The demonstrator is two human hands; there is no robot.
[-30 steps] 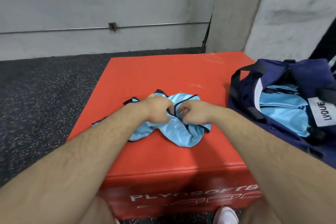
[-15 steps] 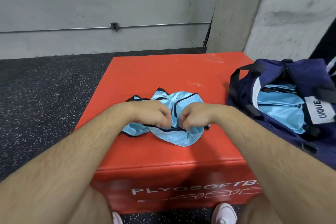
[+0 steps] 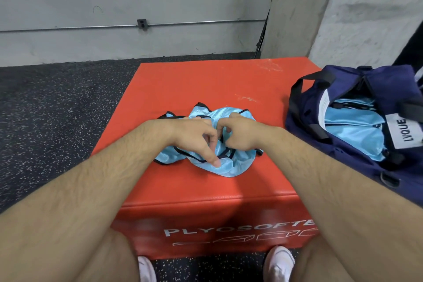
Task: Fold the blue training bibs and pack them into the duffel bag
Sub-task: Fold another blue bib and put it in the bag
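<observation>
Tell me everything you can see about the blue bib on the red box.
The blue bib is light blue, shiny mesh-like fabric edged with black trim. It lies crumpled, not yet folded, on top of the red box, left of the duffel bag and apart from it. The left hand and right hand both grip bunched fabric near its middle.

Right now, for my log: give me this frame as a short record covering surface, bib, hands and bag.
surface: red foam box on a speckled floor
loose bib: light blue, black trim, crumpled on the box, not yet folded
left hand: fingers curled, gripping the bib's bunched fabric
right hand: fingers curled, gripping the same bib, close to the left
duffel bag: navy, open, at the box's right edge
packed bibs: light blue, lying inside the bag
</observation>
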